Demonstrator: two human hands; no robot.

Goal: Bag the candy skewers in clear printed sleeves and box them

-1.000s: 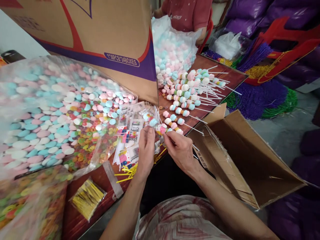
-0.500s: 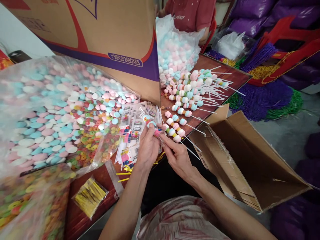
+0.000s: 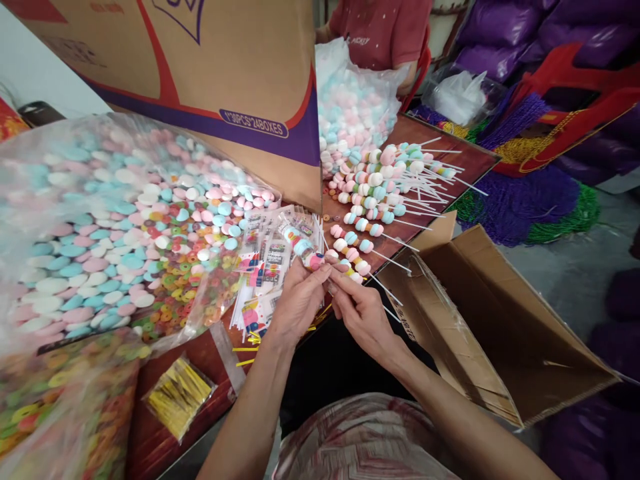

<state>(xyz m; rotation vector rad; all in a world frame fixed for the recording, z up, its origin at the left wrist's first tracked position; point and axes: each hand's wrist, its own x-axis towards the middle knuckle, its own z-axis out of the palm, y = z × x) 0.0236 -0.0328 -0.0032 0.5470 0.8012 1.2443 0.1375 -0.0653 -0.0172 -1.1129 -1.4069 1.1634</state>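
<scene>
A marshmallow skewer (image 3: pixel 303 246) in a clear printed bag points up and away from my left hand (image 3: pixel 299 300), whose fingers are closed around its lower end. My right hand (image 3: pixel 363 313) is pinched at the bag's gathered end, its fingertips meeting my left thumb. Whatever small piece lies between those fingertips is hidden. Under and beyond my left hand are flat printed bags (image 3: pixel 274 257) and white sticks. Rows of finished-looking marshmallow skewers (image 3: pixel 373 190) lie just past my right hand, sticks pointing right. Gold twist ties (image 3: pixel 246 349) lie loose by my left wrist.
A large bag of marshmallows (image 3: pixel 95 260) and ring gummies (image 3: pixel 185 287) covers the left. A tall carton (image 3: pixel 225 73) stands behind it. An open cardboard box (image 3: pixel 505 327) sits right, below the table edge. Across the table sits a person in a red shirt (image 3: pixel 380 33).
My hands have drawn closer together and slightly lower at the bag's end. More of the bagged skewer shows above my left hand. The view has shifted slightly.
</scene>
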